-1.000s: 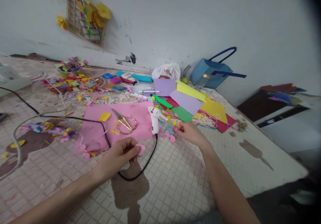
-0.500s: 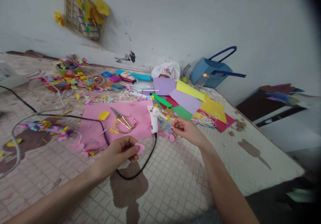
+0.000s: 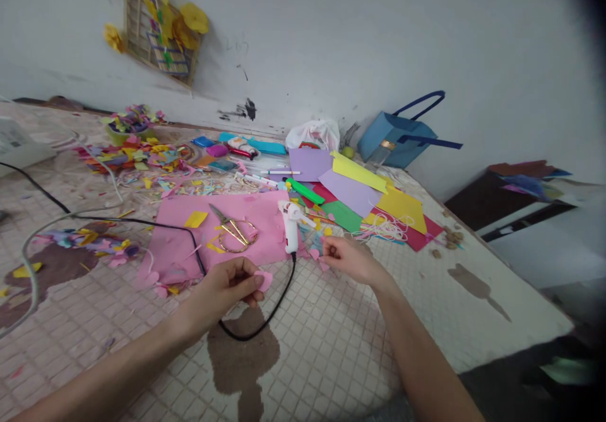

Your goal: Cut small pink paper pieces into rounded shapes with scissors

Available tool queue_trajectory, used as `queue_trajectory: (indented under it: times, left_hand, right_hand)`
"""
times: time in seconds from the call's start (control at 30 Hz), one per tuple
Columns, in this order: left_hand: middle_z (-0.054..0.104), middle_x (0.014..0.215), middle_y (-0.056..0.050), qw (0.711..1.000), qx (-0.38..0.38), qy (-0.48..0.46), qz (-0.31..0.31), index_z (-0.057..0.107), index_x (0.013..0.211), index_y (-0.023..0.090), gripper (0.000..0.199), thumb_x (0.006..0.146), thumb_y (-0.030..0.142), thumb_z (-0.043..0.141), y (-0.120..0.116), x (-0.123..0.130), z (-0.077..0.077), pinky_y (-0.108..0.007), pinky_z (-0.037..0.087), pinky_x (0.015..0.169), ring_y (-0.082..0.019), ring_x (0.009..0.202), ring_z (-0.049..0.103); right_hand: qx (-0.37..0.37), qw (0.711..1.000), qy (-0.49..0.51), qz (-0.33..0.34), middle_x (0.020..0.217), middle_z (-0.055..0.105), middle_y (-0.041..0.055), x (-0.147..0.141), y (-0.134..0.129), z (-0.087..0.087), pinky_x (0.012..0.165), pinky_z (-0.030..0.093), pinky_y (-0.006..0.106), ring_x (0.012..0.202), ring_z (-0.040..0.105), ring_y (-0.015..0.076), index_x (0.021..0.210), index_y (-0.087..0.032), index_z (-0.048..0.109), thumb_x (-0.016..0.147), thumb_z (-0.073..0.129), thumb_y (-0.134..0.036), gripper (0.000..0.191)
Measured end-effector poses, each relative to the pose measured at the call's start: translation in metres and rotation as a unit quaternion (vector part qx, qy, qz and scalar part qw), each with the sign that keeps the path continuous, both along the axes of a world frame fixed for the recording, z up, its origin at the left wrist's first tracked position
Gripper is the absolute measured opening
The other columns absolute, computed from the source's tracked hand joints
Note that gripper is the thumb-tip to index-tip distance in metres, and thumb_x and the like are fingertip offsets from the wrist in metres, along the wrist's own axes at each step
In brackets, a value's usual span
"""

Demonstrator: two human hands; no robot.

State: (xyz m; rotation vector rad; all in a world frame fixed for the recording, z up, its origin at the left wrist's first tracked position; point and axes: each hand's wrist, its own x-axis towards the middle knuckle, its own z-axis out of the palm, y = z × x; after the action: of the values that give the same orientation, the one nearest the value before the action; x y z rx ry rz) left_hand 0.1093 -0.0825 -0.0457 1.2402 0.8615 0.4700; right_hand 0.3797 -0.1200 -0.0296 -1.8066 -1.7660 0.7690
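My left hand (image 3: 237, 281) pinches a small rounded pink paper petal (image 3: 264, 281) between thumb and fingers, above the tiled-pattern tabletop. My right hand (image 3: 348, 258) is low over the table with its fingers drawn together, beside loose pink paper petals (image 3: 314, 254). Whatever its fingertips hold is too small to make out. Between the hands a white glue gun (image 3: 291, 236) rests near the right edge of a pink paper sheet (image 3: 177, 258). Gold-handled scissors (image 3: 237, 229) lie on that sheet.
The glue gun's black cord (image 3: 281, 311) loops past my left hand. Colored paper sheets (image 3: 355, 192), white string (image 3: 386, 228) and a green cutter (image 3: 305, 190) lie beyond my right hand. Paper scraps (image 3: 142, 154) crowd the back left; a blue bag (image 3: 392, 138) stands by the wall.
My right hand has shifted down and slightly left, onto the loose pink petals. The pink piece seen at its fingertips no longer shows clearly. My left hand stays with its petal.
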Motion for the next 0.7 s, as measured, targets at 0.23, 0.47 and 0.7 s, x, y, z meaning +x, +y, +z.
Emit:
queue_trajectory:
  times: [0.23,0.47,0.7]
  left_hand:
    - [0.062,0.060,0.003,0.999,-0.030,-0.022,0.005,0.052,0.072,0.016,0.025,0.074,0.036,0.065,0.000,-0.002,0.006,-0.022,0.044,0.057,-0.010,0.056,0.055]
    - [0.061,0.075,0.002,0.992,-0.081,-0.091,0.014,0.058,0.075,0.015,0.016,0.075,0.027,0.068,0.000,-0.010,0.016,-0.024,0.046,0.079,-0.010,0.076,0.056]
    - [0.062,0.084,0.000,0.971,-0.172,-0.159,0.040,0.061,0.074,0.015,0.012,0.073,0.023,0.070,0.013,-0.025,0.016,-0.029,0.047,0.085,-0.013,0.086,0.058]
  right_hand:
    - [-0.025,0.975,0.212,0.066,0.067,0.058,-0.0011,-0.022,0.003,0.009,0.050,0.043,0.023,0.054,0.052,0.0107,0.087,-0.018,0.051,0.082,0.057,-0.032,0.016]
    - [-0.026,0.943,0.317,0.098,0.057,0.050,-0.0047,-0.087,0.007,-0.001,0.042,0.037,0.019,0.045,0.047,0.0082,0.077,-0.017,0.051,0.082,0.059,-0.036,0.020]
    - [0.052,0.944,0.314,0.086,0.076,0.055,-0.0023,-0.124,0.022,0.007,0.047,0.039,0.019,0.052,0.048,0.0075,0.089,-0.019,0.053,0.084,0.055,-0.021,0.005]
